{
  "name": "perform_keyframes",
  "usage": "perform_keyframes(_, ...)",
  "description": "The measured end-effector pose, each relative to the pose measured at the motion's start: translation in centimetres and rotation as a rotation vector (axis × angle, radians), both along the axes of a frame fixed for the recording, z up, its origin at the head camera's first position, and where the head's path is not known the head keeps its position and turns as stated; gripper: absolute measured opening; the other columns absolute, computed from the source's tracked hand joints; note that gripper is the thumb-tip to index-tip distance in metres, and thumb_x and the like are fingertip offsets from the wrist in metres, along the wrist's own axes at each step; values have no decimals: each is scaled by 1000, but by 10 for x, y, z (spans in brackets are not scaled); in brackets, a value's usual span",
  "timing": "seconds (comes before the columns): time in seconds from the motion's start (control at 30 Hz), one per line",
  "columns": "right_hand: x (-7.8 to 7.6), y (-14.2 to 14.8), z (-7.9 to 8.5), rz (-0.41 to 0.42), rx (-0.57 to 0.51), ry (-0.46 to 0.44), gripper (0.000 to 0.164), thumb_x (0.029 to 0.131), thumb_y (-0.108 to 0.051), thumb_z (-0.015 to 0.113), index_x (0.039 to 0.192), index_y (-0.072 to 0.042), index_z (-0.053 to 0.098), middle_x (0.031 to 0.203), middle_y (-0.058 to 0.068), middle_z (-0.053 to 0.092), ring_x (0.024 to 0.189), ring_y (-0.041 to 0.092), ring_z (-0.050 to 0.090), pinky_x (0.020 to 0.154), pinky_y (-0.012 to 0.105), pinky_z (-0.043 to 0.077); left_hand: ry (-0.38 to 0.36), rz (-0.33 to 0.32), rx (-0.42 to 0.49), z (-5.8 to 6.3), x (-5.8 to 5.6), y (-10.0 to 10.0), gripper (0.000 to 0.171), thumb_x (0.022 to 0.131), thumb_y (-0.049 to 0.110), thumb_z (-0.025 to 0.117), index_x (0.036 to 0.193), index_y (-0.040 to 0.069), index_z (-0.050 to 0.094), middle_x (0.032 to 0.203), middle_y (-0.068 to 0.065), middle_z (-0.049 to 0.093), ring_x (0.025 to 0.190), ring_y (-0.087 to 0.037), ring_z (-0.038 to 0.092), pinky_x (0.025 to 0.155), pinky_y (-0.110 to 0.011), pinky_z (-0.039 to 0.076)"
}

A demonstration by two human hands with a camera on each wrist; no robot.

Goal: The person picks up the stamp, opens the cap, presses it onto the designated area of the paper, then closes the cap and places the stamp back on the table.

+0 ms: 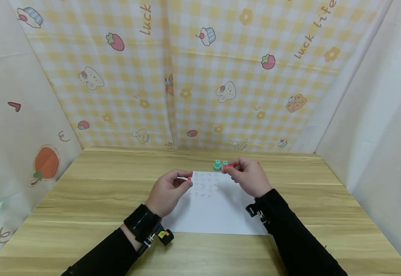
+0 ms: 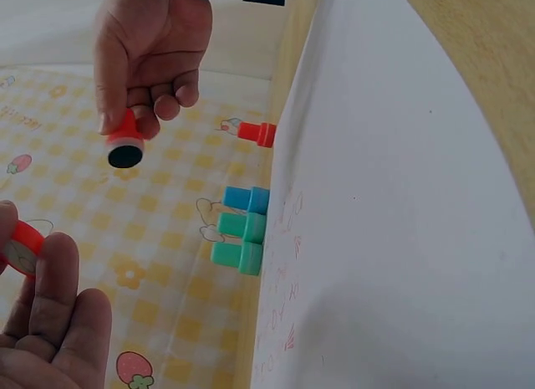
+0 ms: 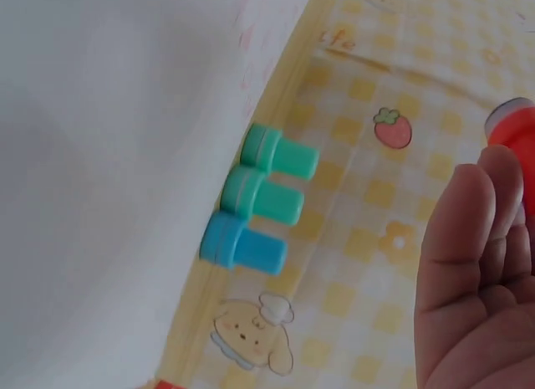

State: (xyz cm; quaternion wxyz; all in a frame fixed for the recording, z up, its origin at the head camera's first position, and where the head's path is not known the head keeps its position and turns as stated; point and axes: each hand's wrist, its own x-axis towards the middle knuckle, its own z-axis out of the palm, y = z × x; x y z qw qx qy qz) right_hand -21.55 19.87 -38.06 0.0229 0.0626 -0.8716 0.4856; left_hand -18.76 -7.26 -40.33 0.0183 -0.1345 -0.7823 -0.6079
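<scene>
My left hand (image 1: 167,191) pinches a small red stamp cap (image 2: 23,247) between thumb and fingers, over the left edge of the white paper (image 1: 217,214). My right hand (image 1: 250,177) holds a red stamp (image 2: 125,142) by its handle above the paper's far edge. Its dark round face is uncovered and points downward. Rows of small red prints (image 1: 203,184) mark the upper left part of the sheet. Behind the paper stand two green stamps (image 2: 242,227) and a blue stamp (image 3: 242,242); in the head view my right hand hides the blue one.
Another red stamp (image 2: 255,134) stands apart from the green and blue ones. The wooden table (image 1: 93,184) runs back to a yellow checked curtain (image 1: 200,96), with white curtains (image 1: 376,96) at both sides.
</scene>
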Motion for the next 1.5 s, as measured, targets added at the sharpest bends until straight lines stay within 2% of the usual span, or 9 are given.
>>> perform_keyframes(0.17,8,-7,-2,58,-145,-21,15,105,-14,66,108,0,69,96,8,74,82,25,65,73,27,58,-8,-10,-9,-1,0,0,21,99,7,72,120,9,74,120,-6,74,95,-14,69,78,-21,58)
perform_keyframes(0.27,11,-11,1,86,-194,-19,14,104,-12,67,110,1,68,97,9,75,83,26,64,74,26,59,-23,-20,-3,0,0,-1,24,100,7,72,123,10,73,118,-6,74,97,-17,69,79,-21,58)
perform_keyframes(0.37,15,-15,3,117,-214,-27,14,102,-10,69,110,2,69,97,9,75,84,33,65,75,27,59,-39,-36,4,1,1,0,27,100,7,72,126,10,72,117,-10,73,98,-18,69,82,-21,59)
perform_keyframes(0.5,19,-20,5,159,-200,-52,13,101,-9,70,109,1,70,95,8,74,84,35,66,75,28,58,-49,-52,-9,1,2,1,26,100,8,72,125,9,71,118,-13,72,97,-18,70,82,-21,59)
perform_keyframes(0.73,24,-27,5,190,-199,-89,12,102,-6,68,109,2,71,96,12,75,80,23,68,75,27,60,-48,-68,-36,0,4,4,23,100,10,73,123,11,73,122,-15,72,95,-17,69,76,-21,57)
perform_keyframes(1.0,27,-35,3,241,-171,-101,12,102,-8,68,108,2,71,103,28,73,78,18,68,75,27,60,-49,-86,-44,-1,5,7,26,99,10,74,125,12,73,122,-11,73,94,-17,70,76,-22,57)
perform_keyframes(1.2,27,-38,-1,246,-149,-116,10,102,-8,68,107,0,71,101,23,75,77,15,68,74,26,60,-57,-93,-39,-2,6,9,27,98,10,75,125,10,72,119,-10,73,94,-16,70,76,-22,57)
perform_keyframes(1.43,30,-41,-5,268,-134,-119,11,101,-10,70,106,-1,71,101,28,74,77,15,68,74,26,60,-49,-146,-39,-3,6,10,24,99,11,74,122,11,72,116,-7,74,98,-31,74,79,-23,58)
perform_keyframes(1.5,30,-41,-5,269,-125,-117,12,101,-12,71,106,-1,72,100,28,74,77,15,68,74,26,60,-46,-151,-46,-3,6,10,24,99,10,74,123,12,71,117,-7,73,99,-29,75,80,-22,58)
